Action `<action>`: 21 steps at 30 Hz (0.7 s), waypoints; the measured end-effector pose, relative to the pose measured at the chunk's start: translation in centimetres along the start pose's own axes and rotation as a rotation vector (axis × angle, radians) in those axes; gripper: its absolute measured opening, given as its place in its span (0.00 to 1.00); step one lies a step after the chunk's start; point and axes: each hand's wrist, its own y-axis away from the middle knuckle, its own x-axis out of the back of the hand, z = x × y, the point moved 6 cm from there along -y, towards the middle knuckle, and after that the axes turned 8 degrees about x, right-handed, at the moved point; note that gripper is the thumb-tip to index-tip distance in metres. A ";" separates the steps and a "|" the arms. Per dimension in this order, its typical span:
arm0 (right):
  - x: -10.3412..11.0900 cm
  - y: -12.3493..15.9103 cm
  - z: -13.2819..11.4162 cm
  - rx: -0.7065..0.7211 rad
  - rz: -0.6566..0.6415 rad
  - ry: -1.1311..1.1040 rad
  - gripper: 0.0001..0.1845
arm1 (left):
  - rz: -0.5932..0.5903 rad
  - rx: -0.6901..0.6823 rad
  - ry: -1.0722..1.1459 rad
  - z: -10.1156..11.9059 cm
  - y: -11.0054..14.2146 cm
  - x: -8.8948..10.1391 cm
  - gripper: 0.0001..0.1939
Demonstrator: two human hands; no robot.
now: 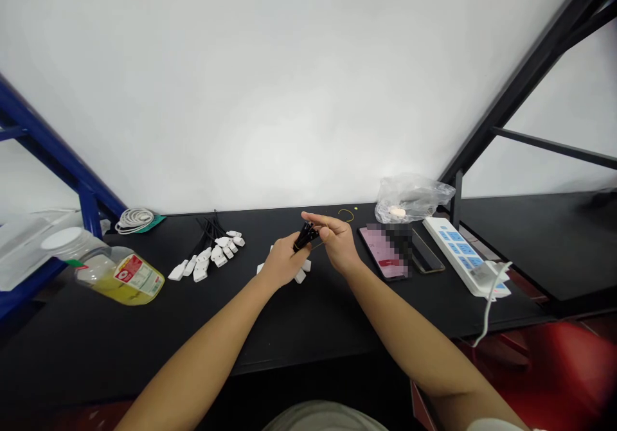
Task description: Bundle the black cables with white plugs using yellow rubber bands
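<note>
So, my black worktop (308, 328) runs along a white wall (241, 97), carrying a power strip (457, 251), a phone (383, 251), a plastic bag (412, 198), a jar (118, 275) and a pile of white plugs (207, 254) with black leads. Both forearms reach forward, and my left hand (282, 261) and right hand (335, 241) meet mid-worktop, each grip pinching a black cable bundle (305, 236) above more white plugs (299, 275).

1. Black is seen on the cable bundle (305, 236) and the bench (308, 328).
2. White is shown by the connectors (200, 272).
3. Blue switches (457, 249) are set in a white power strip (436, 232).
4. Yellow liquid (116, 284) is held in the bottle, and its label (130, 269) is patterned red and white.
5. Blue is carried by the metal frame (48, 137).
6. Red is seen on the floor (554, 354).
7. Pink is shown on the phone screen (378, 251), partly covered by pixelated squares.
</note>
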 end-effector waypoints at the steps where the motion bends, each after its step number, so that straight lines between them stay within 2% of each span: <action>1: -0.1 -0.1 -0.4 0.011 -0.044 0.017 0.21 | -0.020 -0.001 -0.040 0.2 0.2 -0.1 0.09; 4: -0.3 -0.3 -1.8 0.082 -0.134 0.092 0.16 | -0.068 -0.003 -0.153 1.0 0.6 -0.2 0.08; 7: -0.1 -0.4 -2.5 0.108 -0.133 0.195 0.14 | -0.084 -0.004 -0.285 1.6 0.9 -0.4 0.07; 11: 0.0 -0.4 -2.5 0.034 -0.123 0.283 0.15 | -0.094 0.003 -0.423 1.7 1.0 -0.7 0.10; 15: 0.3 -0.4 -2.2 -0.078 -0.134 0.250 0.17 | -0.110 -0.009 -0.482 1.7 1.1 -0.9 0.13; 18: -0.1 -0.4 -2.5 -0.086 -0.298 0.303 0.14 | -0.120 -0.013 -0.503 1.9 1.2 -1.0 0.14; 19: -0.3 -0.4 -2.9 -0.041 -0.370 0.363 0.13 | -0.128 -0.016 -0.500 1.9 1.2 -1.1 0.14; 21: -0.8 -0.4 -4.0 0.148 -0.467 0.539 0.13 | -0.137 -0.025 -0.483 1.9 1.2 -1.2 0.14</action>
